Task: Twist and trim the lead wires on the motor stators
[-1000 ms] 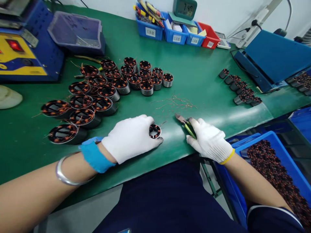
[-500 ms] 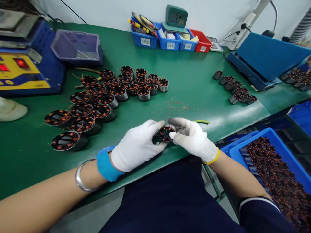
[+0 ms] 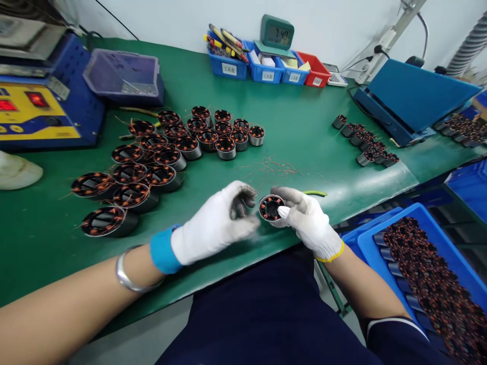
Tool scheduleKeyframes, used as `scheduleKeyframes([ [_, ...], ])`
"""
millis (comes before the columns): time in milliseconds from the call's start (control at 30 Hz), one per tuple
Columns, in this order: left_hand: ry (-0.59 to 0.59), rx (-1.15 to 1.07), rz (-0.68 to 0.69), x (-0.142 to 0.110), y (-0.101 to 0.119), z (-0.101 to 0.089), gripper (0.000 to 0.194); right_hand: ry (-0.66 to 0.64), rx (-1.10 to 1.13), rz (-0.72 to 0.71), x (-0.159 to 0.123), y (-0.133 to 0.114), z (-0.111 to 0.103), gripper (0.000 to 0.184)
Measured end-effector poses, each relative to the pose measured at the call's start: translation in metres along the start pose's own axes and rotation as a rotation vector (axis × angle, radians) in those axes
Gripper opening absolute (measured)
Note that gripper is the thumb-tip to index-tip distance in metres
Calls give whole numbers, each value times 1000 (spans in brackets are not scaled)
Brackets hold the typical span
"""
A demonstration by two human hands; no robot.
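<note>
My right hand (image 3: pixel 304 215), in a white glove with a yellow cuff, grips a motor stator (image 3: pixel 271 209) by its right side, thumb over the rim. The stator is a short metal ring with copper windings inside. Just left of it, my gloved left hand (image 3: pixel 224 220) is apart from the stator, its fingers parted and curved around nothing. Behind my right hand lies a pair of cutters, of which only a green handle (image 3: pixel 316 193) shows. Loose copper wire clippings (image 3: pixel 276 166) are scattered on the green tabletop beyond both hands.
Several stators (image 3: pixel 160 175) with loose wire ends stand in a group on the left. More stators (image 3: pixel 367 139) sit at right, before a blue stand (image 3: pixel 418 96). A blue crate (image 3: pixel 365 243) full of stators is beside the table's front edge. Small bins (image 3: pixel 230 67) line the wall.
My right hand put down the cutters and took the stator from my left hand. My left hand has let go and drawn back to the left.
</note>
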State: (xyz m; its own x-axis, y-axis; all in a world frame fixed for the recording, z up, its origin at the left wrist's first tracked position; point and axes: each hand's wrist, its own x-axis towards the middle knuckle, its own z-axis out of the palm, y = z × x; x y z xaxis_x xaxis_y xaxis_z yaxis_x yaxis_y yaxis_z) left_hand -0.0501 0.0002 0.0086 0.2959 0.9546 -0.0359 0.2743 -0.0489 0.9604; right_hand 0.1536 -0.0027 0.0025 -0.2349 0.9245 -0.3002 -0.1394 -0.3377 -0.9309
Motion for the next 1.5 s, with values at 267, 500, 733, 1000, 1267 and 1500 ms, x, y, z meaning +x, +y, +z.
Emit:
scheduleKeyframes([
  [267,-113,-336,-207,3,13,-3,24,-44,13,-23,-2,7,-2,59],
  [500,-115,-202,-146,-1,7,3,31,-54,22,-30,-4,10,-2,55],
  [733,168,-583,-229,7,17,-7,28,-117,31,-28,-7,10,-1,57],
  [1000,45,-31,-201,-4,16,14,33,30,157,-43,-4,13,4,57],
  [1267,-24,-418,-112,-4,11,1,19,17,206,-52,-3,22,8,57],
  [1500,-170,-228,-249,-5,8,12,20,94,135,-84,-1,24,10,60],
])
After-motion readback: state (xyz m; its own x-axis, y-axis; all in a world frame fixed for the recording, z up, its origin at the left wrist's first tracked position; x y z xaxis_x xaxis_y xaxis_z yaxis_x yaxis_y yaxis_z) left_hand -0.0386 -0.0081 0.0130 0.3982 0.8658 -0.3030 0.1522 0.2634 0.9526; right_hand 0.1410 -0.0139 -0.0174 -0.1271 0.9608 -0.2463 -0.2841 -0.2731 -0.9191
